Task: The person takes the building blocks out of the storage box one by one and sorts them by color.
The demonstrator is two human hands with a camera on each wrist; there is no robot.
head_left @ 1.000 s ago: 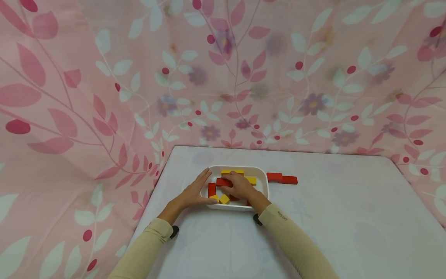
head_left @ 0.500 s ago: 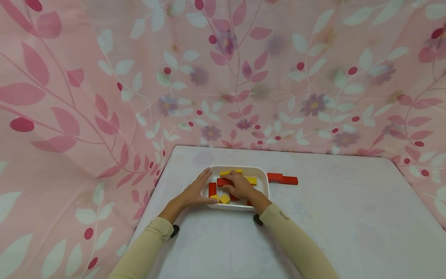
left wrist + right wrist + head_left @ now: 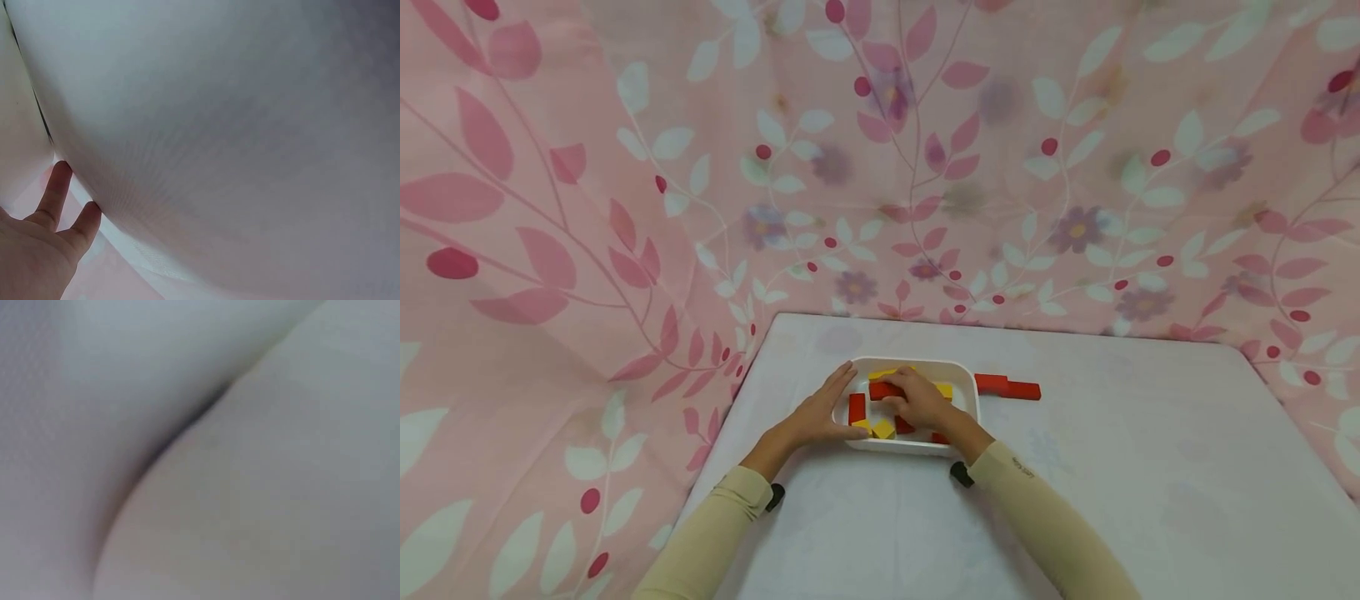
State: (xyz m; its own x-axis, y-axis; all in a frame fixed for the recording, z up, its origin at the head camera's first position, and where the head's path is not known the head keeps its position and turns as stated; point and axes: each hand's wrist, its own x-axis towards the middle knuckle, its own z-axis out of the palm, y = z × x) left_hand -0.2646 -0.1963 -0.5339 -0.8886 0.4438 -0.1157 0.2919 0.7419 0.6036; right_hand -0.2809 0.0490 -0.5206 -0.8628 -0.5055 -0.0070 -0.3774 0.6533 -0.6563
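Note:
In the head view a white tray (image 3: 898, 447) holds several red and yellow wooden blocks. My left hand (image 3: 815, 417) lies at the tray's left end, thumb on the front rim and fingers spread along the left side. Two of its fingertips touch a pale surface in the left wrist view. Inside the tray, the curled fingers and thumb of my right hand (image 3: 921, 402) pinch a red block (image 3: 882, 391), whose right part they cover. Just behind it is a long yellow block (image 3: 887, 372). The right wrist view is a pale blur with no hand visible.
Two red blocks (image 3: 1007, 386) lie end to end outside the tray's right side. Within the tray are an upright red block (image 3: 857, 408), a yellow block (image 3: 883, 429) at the front and another yellow block (image 3: 945, 391) at the right. A floral curtain (image 3: 970, 167) borders the table (image 3: 1112, 467).
The long yellow block at the back has slid left and tilted slightly beside the right hand's fingers. The right forearm has swung a little to the right. My left hand keeps its place.

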